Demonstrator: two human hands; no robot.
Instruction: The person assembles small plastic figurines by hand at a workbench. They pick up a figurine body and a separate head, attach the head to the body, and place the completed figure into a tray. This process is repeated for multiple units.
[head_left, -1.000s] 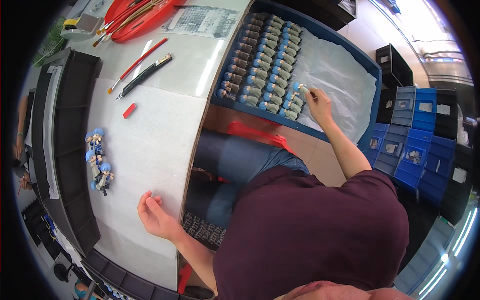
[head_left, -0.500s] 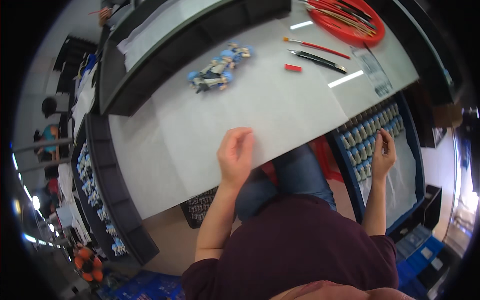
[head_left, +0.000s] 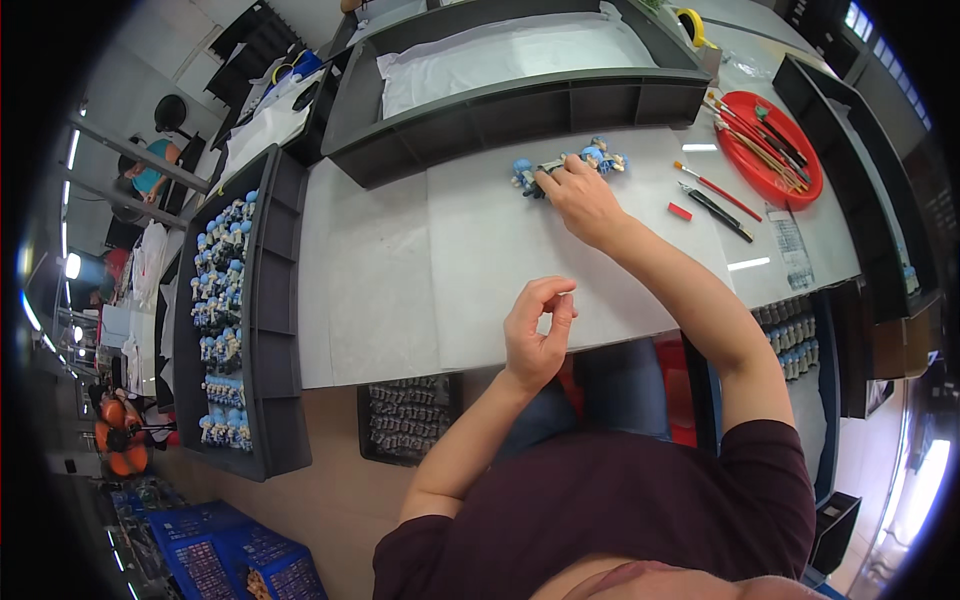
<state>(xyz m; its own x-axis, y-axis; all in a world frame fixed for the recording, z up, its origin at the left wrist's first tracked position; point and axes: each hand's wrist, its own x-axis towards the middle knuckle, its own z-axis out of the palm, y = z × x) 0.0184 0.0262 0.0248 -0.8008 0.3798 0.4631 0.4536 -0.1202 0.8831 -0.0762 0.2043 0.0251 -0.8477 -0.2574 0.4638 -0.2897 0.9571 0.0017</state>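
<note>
Over the small cluster of blue-and-white figurines (head_left: 598, 158) at the far side of the worktable, my right hand (head_left: 583, 200) bends its fingers down and closes on a figurine, partly hidden beneath them. Other figurines show on both sides of the fingers, one with a blue round head (head_left: 523, 172) at the left. My left hand (head_left: 538, 338) hovers above the near part of the white table sheet (head_left: 480, 270). Its fingers are loosely curled, the thumb stands apart from them, and nothing shows in it.
Figurines fill a dark tray (head_left: 277, 300) at the left; another dark tray (head_left: 520, 100) with white lining stands behind. Rightward lie a red-handled brush (head_left: 725, 188), black tweezers (head_left: 718, 212), a red block (head_left: 680, 211) and a red bowl of tools (head_left: 735, 150). More figurines (head_left: 797, 345) sit low right.
My right hand has gone from the figurine tray at the lower right to the cluster on the table. The left hand stays over the near table, loosely curled. The view has turned.
</note>
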